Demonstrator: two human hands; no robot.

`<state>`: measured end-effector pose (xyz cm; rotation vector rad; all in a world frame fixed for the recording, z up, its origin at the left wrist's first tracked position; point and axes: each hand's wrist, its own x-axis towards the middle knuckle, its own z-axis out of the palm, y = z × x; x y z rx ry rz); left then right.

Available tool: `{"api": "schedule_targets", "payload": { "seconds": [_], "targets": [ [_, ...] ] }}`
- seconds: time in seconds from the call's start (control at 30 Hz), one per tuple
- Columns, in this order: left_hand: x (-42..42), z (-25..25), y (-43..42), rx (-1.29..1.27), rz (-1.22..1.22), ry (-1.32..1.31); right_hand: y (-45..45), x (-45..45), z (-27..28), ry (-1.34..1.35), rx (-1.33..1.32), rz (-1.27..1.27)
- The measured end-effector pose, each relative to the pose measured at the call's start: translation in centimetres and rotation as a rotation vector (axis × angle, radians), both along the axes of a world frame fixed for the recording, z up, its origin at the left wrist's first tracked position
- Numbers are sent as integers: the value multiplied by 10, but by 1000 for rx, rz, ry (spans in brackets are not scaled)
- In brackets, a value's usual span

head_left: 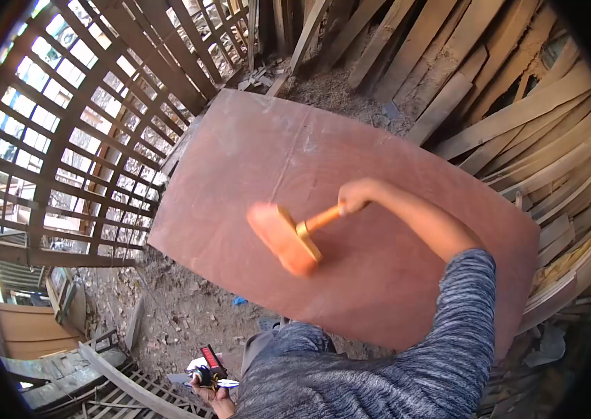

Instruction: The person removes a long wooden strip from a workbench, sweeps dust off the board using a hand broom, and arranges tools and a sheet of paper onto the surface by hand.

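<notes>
My right hand (358, 194) is closed around the yellow handle of a wide brush (301, 243) with orange bristles, smeared by motion. The brush is over a large reddish-brown wooden board (393, 265), which lies flat. At the bottom left, my left hand (213, 397) is closed on a bundle of small items. Among them are a red and black rectangular piece (212, 359), something dark and round, and a pointed white and blue piece; their exact kinds are too small to tell.
A wooden lattice (65, 140) stands along the left. Many wooden planks (442, 63) lean and lie at the back and right. Debris-strewn dirt ground (176, 300) borders the board, with a small blue scrap (239, 301) on it. A curved wooden strip (131, 387) lies at lower left.
</notes>
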<state>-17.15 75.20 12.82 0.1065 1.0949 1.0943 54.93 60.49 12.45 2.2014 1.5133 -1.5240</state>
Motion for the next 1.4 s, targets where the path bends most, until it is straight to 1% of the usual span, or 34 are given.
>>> {"api": "schedule_targets", "payload": {
  "seconds": [0.03,0.07,0.1,0.13,0.17,0.2,0.23,0.27,0.33,0.37,0.4,0.43,0.47,0.5,0.53,0.57,0.6,0.63,0.73,0.77,0.8,0.83,0.87,0.93,0.97,1.0,1.03,1.07,1.1,1.17,1.23,1.3,1.37,1.4],
  "targets": [
    [10,3,4,11,-18,-7,8,17,-45,128,-165,137],
    [18,9,6,20,-40,-12,17,33,-67,259,-327,278],
    [26,14,8,34,-55,-17,0,65,-45,92,-425,178],
    [31,19,10,48,-73,-21,-24,110,-29,-133,-396,47],
    [34,24,11,56,-87,-30,-40,137,8,-392,-447,-143],
    [37,28,11,70,-98,-41,-66,174,31,-555,-455,-298],
    [39,32,11,79,-109,-50,-80,192,63,-791,-422,-319],
    [42,36,12,92,-123,-63,-96,199,68,-1274,-113,-450],
    [49,44,14,110,-150,-83,-76,212,70,-1545,-525,-470],
    [50,43,14,126,-161,-73,-73,205,79,-1492,-272,-495],
    [48,40,12,110,-132,-6,-79,196,90,-1428,-24,-508],
    [33,26,11,66,-104,41,-88,178,108,-1345,215,-513],
    [15,10,16,22,-91,93,-68,118,142,-1071,213,-554],
    [-2,-6,21,-23,-79,144,-50,74,157,-771,106,-610],
    [-4,-10,22,-30,-67,148,-51,55,127,-471,189,-446],
    [4,-9,23,-27,-80,123,-47,35,88,-232,146,-292],
    [18,-5,23,-25,-97,96,-33,-3,86,-70,49,-180],
    [30,-1,23,-21,-112,79,-26,-30,69,-11,-39,2],
    [44,6,30,-10,-155,51,-35,-32,27,-22,-381,343],
    [41,8,32,-3,-165,47,-53,-2,13,-211,-433,358],
    [41,10,34,0,-172,46,-74,38,23,-329,-473,178],
    [41,11,36,4,-174,44,-124,109,-6,-391,-487,131],
    [40,11,36,3,-174,40,-144,134,46,-589,-518,-197],
    [38,12,37,5,-182,32,-190,173,84,-1201,-490,-267],
    [36,12,38,5,-190,29,-221,222,59,-1337,-641,-278],
    [32,12,40,6,-195,29,-244,246,54,-1441,-775,-345],
    [29,13,39,5,-192,25,-268,252,58,-1509,-912,-434],
    [27,12,39,5,-183,21,-287,254,68,-1547,-974,-490],
    [24,11,37,2,-176,19,-308,254,77,-1566,-969,-535],
    [21,11,37,-8,-175,23,-334,206,123,-1338,-694,-759],
    [17,8,36,-13,-163,19,-329,167,126,-1269,-815,-859],
    [14,8,33,-17,-141,14,-315,147,101,-1122,-899,-852],
    [11,7,28,-13,-117,10,-281,143,67,-927,-885,-792],
    [10,6,25,-10,-99,7,-256,153,51,-839,-832,-760]
  ]
}}
